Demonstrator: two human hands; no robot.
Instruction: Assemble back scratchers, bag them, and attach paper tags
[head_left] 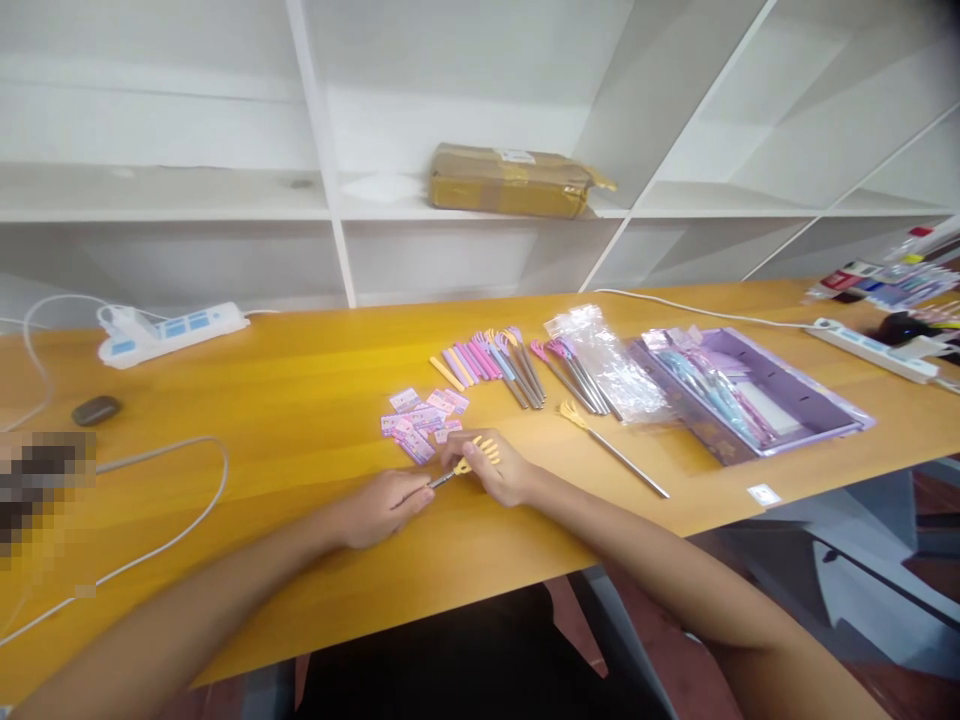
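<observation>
- In hand: a yellow-headed rod [477,457], held above the table [300,420] between the left hand [386,508], closed around its metal shaft, and the right hand [501,470], gripping its claw-shaped head.
- Apparently done: wrapped scratchers [709,388] lie in the purple box [814,400].
- Apparently left: loose handles [466,364], pink-headed rods [576,376], a second yellow-headed rod [616,452] and printed cards [422,420] — all unbagged beside clear bags [611,372].
- Obscured: the shaft's far end (inside the left fist), so any handle there cannot be told; overlapping pieces defy counting.
</observation>
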